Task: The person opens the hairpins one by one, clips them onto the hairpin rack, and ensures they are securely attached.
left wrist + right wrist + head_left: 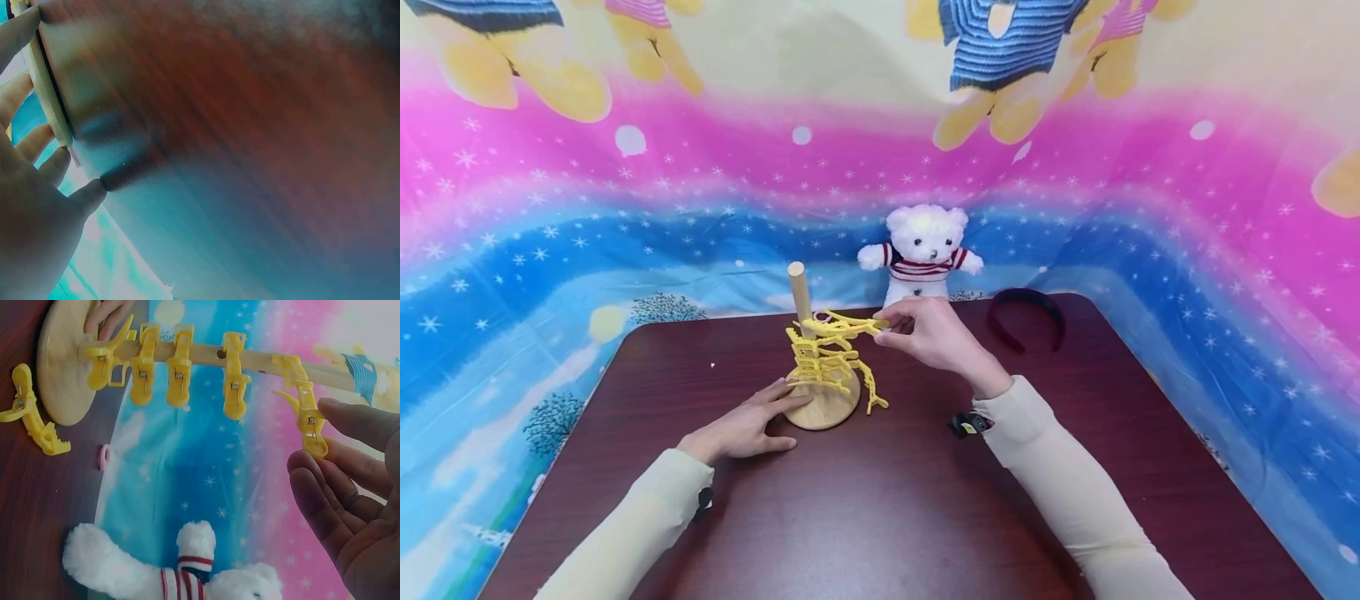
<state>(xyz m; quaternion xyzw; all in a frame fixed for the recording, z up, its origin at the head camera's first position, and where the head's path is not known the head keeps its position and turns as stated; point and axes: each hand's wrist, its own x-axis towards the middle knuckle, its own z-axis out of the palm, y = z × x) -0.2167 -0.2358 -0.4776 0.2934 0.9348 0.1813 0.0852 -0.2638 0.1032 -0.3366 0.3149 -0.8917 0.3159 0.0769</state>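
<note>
A wooden post stands upright on a round wooden base. Several yellow plastic clothespins are clamped along it. My right hand pinches another yellow clothespin between thumb and fingers. In the right wrist view its jaw end overlaps the post's upper part, above the others. My left hand rests at the left of the base, fingers extended and touching its edge. A loose yellow clothespin lies on the table right of the base.
A white teddy bear in a striped top sits at the table's back edge. To its right lies a dark red headband. A small pink ring is near the base. Printed cloth surrounds the dark wooden table.
</note>
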